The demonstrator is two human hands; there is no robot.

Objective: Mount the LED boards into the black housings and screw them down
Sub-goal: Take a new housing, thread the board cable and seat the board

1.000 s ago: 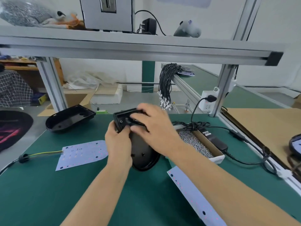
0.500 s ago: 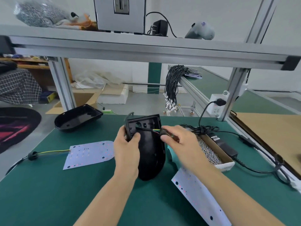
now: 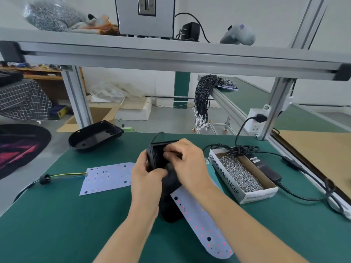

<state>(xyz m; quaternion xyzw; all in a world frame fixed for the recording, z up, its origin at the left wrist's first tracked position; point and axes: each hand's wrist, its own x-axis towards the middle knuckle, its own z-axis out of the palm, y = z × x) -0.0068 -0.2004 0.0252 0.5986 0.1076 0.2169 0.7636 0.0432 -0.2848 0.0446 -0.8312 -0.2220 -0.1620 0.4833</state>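
— What do I see of the body?
— Two bare forearms, no sleeves in view. My left hand (image 3: pixel 146 179) and right hand (image 3: pixel 188 164), beside the housing (image 3: pixel 167 186), wear no gloves, rings or watch.

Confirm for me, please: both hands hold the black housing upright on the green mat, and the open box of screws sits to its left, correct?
Not quite. In the head view the box of screws sits to the right of the black housing, not its left. The rest stands: the left hand and right hand hold it upright on the green mat.
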